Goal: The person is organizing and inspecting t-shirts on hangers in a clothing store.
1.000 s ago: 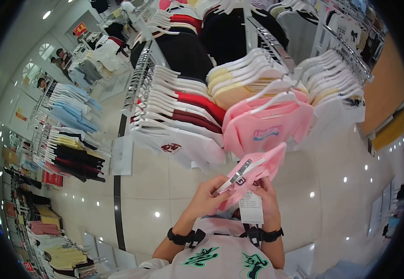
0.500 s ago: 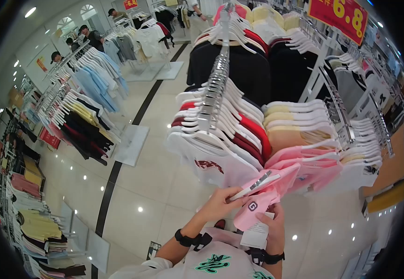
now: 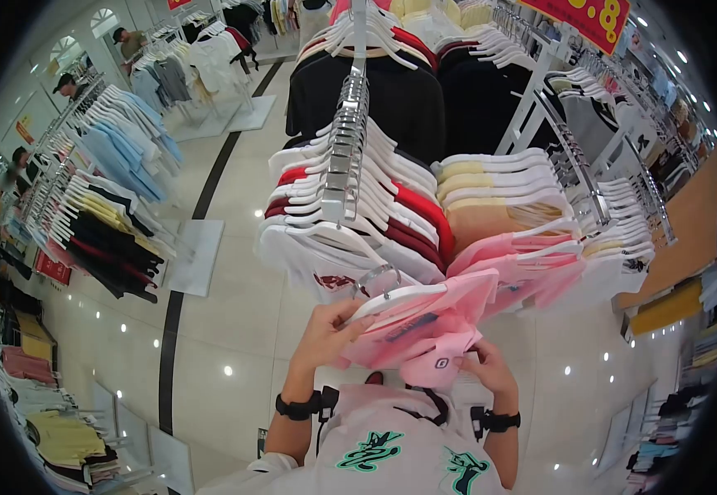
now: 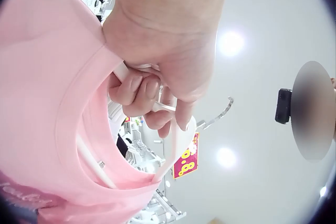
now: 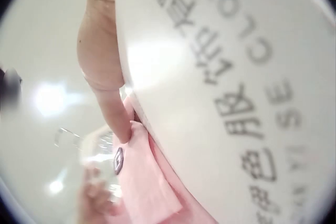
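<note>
My left hand (image 3: 325, 334) grips a white hanger (image 4: 182, 140) by its shoulder close to the neckline, fingers curled round it. From that hanger hangs a pink shirt (image 3: 470, 293), and its metal hook (image 4: 218, 113) points away from the neckline. With thumb and fingers my right hand (image 3: 490, 367) pinches a pink fold of the same shirt, right beside a small dark badge (image 3: 442, 363). A white tag (image 5: 226, 92) with printed characters fills much of the right wrist view and hides part of that hand.
Ahead stands a metal rack rail (image 3: 348, 140) full of shirts on white hangers. Other pink shirts (image 3: 540, 260) hang just beyond my hands. A red price sign (image 3: 585, 21) is at upper right. More racks (image 3: 119, 214) and people are on the left.
The held shirt has swung so that its front lettering shows more in the head view. My left hand has turned with the hanger. The white tag has dropped out of the head view.
</note>
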A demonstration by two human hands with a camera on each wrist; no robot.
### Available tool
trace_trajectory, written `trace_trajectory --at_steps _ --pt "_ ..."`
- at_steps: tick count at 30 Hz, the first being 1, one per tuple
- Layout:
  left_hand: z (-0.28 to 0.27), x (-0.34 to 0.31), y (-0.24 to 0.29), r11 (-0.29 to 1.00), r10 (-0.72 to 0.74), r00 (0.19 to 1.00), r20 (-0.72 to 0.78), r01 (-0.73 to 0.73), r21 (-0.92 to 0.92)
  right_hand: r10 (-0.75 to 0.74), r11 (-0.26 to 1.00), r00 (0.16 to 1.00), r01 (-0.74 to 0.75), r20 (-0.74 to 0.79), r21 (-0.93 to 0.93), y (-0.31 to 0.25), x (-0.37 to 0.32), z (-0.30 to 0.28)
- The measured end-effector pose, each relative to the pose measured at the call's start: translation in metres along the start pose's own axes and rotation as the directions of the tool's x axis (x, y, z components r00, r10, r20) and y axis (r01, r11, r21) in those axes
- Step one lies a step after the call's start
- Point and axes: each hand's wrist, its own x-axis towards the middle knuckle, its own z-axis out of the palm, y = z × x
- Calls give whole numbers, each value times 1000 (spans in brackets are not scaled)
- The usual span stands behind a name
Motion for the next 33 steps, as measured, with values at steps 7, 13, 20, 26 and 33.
trace_trajectory --at_steps 7,13,20,26,33 --pt "-5 -3 -5 996 37 993 111 -46 78 122 687 981 -194 -152 -700 72 -31 -53" --pt "23 -4 -8 990 -7 977 215 -23 138 -535 616 821 219 -199 -757 -43 6 24" --pt "23 -3 5 916 -29 934 357 -118 384 -96 644 990 144 107 -751 6 22 20" --pt "44 9 21 884 80 897 435 -266 385 -289 709 957 219 6 -671 -41 -22 12" --pt "60 99 71 566 309 831 463 -552 613 -114 638 924 -214 -365 -740 -73 -88 -22"
